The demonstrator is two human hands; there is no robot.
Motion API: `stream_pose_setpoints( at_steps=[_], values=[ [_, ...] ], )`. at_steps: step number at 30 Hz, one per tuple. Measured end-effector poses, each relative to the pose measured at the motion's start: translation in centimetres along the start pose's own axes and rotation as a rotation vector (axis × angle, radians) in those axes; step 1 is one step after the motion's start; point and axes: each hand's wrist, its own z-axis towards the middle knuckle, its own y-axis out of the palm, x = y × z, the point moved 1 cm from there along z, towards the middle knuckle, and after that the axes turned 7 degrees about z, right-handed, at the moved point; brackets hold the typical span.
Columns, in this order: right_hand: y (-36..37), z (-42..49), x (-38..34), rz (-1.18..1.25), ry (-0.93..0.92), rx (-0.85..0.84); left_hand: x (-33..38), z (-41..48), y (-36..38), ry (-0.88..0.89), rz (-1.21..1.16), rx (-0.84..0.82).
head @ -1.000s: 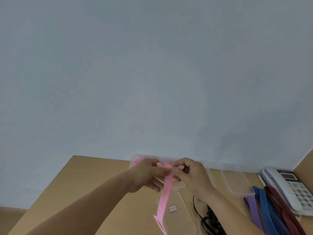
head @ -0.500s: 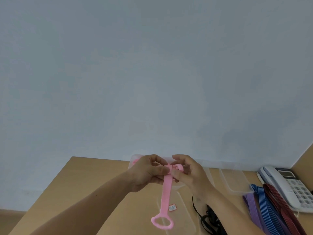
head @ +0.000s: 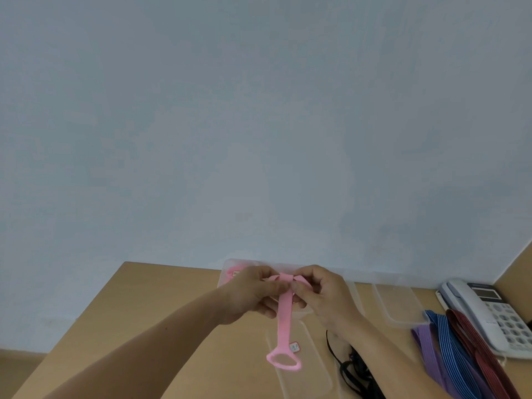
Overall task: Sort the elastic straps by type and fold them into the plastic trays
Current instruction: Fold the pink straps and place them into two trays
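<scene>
Your left hand (head: 253, 295) and right hand (head: 322, 295) pinch pink elastic strap (head: 285, 315) above clear tray (head: 313, 370); soft, light, floppy — grip folded top.

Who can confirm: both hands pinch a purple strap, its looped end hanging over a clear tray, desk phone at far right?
Wrong colour: pink, not purple. In the head view the left hand and right hand pinch the pink strap, its looped end hanging over a clear tray, desk phone at far right.
</scene>
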Motion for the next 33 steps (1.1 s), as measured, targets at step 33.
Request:
stream_pose_setpoints(
  at_steps=[33],
  values=[
    [-0.4, 0.8, -0.2, -0.078, -0.013, 0.009, -0.2, 0.0, -0.1, -0.024, 0.015, -0.011]
  ],
)
